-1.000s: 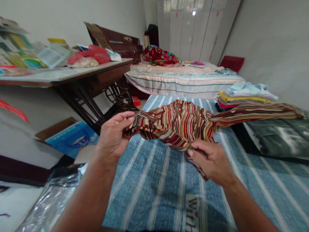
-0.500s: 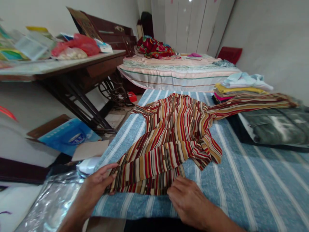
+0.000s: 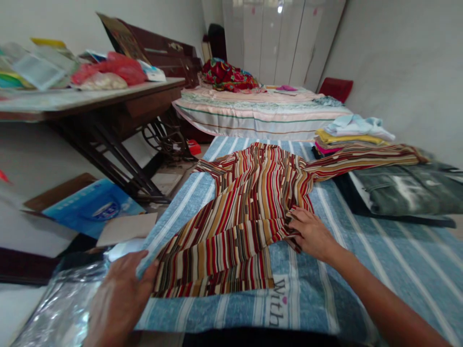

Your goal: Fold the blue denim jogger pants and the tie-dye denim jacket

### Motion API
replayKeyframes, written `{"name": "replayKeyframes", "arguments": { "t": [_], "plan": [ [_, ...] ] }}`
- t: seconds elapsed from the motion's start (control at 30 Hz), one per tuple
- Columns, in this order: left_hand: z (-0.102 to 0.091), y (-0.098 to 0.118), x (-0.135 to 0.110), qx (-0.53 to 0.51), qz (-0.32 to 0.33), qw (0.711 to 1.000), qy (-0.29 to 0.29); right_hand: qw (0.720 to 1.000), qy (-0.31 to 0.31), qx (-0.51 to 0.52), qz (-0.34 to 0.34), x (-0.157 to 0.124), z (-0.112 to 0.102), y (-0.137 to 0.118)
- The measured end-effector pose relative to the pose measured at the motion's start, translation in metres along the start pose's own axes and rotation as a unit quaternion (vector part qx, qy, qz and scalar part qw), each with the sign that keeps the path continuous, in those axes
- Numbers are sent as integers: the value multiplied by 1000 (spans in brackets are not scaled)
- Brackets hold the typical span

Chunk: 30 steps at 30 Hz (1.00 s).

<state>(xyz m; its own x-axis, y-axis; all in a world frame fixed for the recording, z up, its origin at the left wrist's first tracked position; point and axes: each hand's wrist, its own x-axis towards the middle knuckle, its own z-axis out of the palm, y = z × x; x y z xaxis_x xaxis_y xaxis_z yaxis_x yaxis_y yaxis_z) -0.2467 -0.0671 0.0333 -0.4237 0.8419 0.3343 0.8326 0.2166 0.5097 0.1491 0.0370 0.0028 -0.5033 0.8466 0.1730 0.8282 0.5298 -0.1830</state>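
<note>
A striped shirt in red, tan, brown and cream lies spread on the blue bed sheet, its collar at the far end. One sleeve stretches out to the right, over the folded clothes; the other is bent at the left. My right hand has its fingers closed on the bunched cloth at the shirt's right side. At the lower left corner of the hem is my left hand, somewhat blurred, thumb and forefinger apart. Its thumb tip is beside the shirt's edge; whether they touch I cannot tell.
Folded dark grey trousers and a stack of folded clothes lie to the right. A sewing machine table with bags stands at the left. Below it are a blue box and clear plastic. Another bed stands behind.
My right hand has left the hem and moved up and right to the bunched cloth at the shirt's side. My left hand has drawn slightly left off the corner. Printed lettering on the sheet is now uncovered.
</note>
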Motion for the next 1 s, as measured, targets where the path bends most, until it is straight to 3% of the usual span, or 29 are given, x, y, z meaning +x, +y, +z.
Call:
{"name": "replayKeyframes", "arguments": {
  "t": [0.07, 0.1, 0.23, 0.37, 0.43, 0.7, 0.93, 1.0],
  "plan": [
    [11, 21, -12, 44, 95, 993, 46, 999, -28, 35, -11, 9, -5, 3],
    [19, 36, -19, 27, 126, 991, 36, 997, -43, 56, -11, 14, -9, 2],
    [57, 105, -47, -84, 290, 943, -138, 989, -60, 133, 18, 32, -25, 2],
    [87, 149, -56, -36, 319, 905, -280, 983, -55, 175, 27, 44, -31, 8],
    [96, 155, -56, 4, 307, 904, -297, 979, -52, 196, 40, 48, -33, 10],
    [117, 136, -43, 55, 241, 958, -146, 954, -20, 283, 99, 57, -42, 7],
    [116, 144, -11, 49, 255, 963, -75, 942, 5, 314, 121, 57, -45, -5],
    [118, 149, -7, 54, 260, 961, -79, 943, 3, 312, 111, 53, -45, -10]
  ]
}}
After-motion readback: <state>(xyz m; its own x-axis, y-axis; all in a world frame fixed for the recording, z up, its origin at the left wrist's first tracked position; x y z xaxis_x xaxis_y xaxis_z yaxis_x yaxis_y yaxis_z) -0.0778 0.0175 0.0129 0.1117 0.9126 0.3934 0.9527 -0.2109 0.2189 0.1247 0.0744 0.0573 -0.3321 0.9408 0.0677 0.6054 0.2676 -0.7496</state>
